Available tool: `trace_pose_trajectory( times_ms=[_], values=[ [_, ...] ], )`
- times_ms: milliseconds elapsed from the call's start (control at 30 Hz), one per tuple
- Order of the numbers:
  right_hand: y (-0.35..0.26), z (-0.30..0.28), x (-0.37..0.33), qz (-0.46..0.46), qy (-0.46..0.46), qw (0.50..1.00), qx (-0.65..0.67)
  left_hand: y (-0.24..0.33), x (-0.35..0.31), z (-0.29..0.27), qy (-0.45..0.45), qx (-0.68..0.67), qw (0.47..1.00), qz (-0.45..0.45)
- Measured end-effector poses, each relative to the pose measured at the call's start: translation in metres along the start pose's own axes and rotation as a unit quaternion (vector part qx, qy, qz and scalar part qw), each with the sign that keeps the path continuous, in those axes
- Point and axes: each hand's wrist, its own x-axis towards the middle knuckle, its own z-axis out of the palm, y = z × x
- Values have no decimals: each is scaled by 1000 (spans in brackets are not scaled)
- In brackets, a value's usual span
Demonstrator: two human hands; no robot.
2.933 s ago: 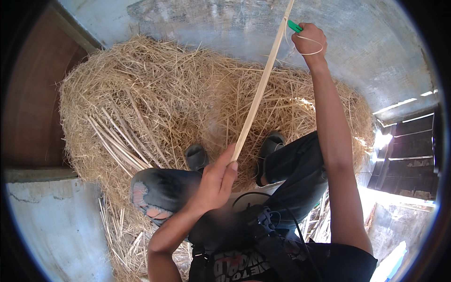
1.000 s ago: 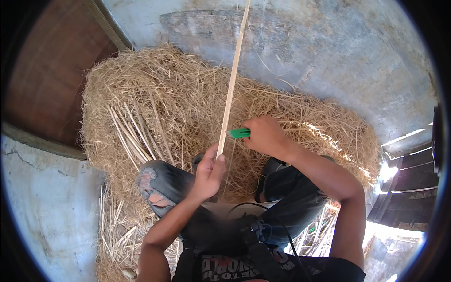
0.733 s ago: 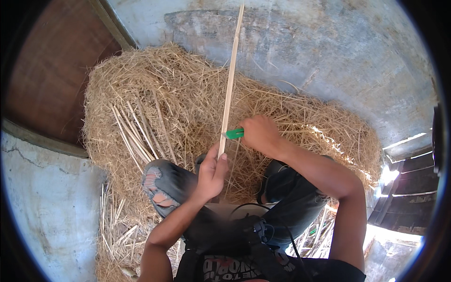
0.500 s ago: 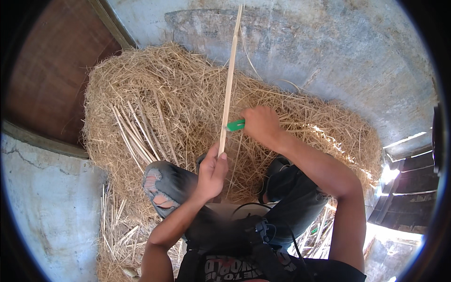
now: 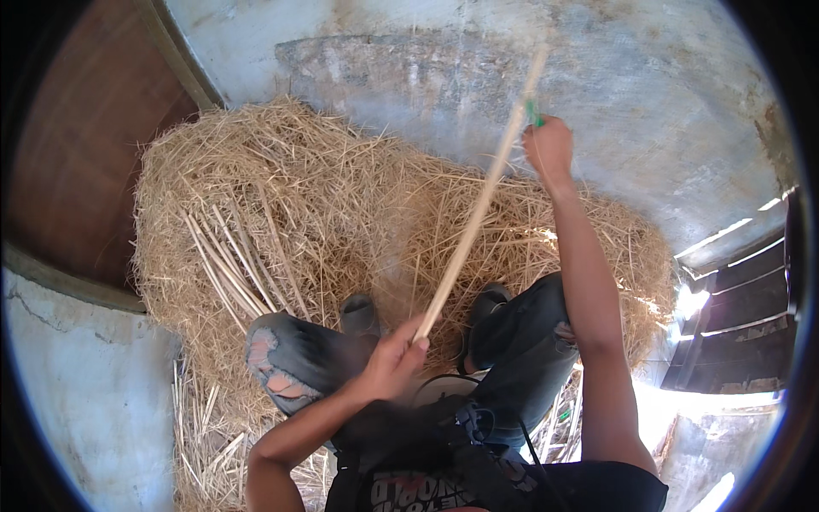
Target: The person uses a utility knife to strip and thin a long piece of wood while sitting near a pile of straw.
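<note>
A long, pale bamboo strip point(image 5: 474, 220) slants up and away to the right, its far end blurred. My left hand point(image 5: 396, 363) is closed around the near end, above my lap. At the far part of the strip, my right hand point(image 5: 549, 152) grips a green-handled knife point(image 5: 533, 112). Only a bit of green shows past the fist, smeared by motion, and it lies against or very close to the strip's right side. The blade cannot be made out.
Straw point(image 5: 333, 179) covers the floor between my feet and the grey wall point(image 5: 648, 94). Several pale sticks point(image 5: 229, 260) lie on it to the left, beyond my knee. A brown panel point(image 5: 85, 145) stands at the far left, and dark slats point(image 5: 738, 333) at the right.
My right hand has moved the knife away from me along the strip, toward its far end. The strip now tilts more to the right, and my left hand sits slightly lower and nearer.
</note>
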Motion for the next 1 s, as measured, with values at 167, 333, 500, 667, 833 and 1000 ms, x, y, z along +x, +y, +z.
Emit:
trace_pose_trajectory(
  times_ms=[167,333,500,667,833,1000],
  values=[
    [97,-30,21,-31,123,988,-84,-18,-14,-6,-59,8,998,27],
    [111,-44,14,76,116,986,-94,-24,-27,-10,-72,-5,997,-18],
    [197,-44,46,87,143,978,-126,-23,-32,-18,-114,13,993,-30],
    [279,-61,50,128,237,957,-106,-28,-48,-35,-162,-51,985,-37],
    [237,-50,27,26,9,989,-143,-19,-25,-39,-74,-259,959,-92],
    [129,-23,-8,-82,-319,934,-142,0,-1,-37,-21,-367,926,-85]
  ],
)
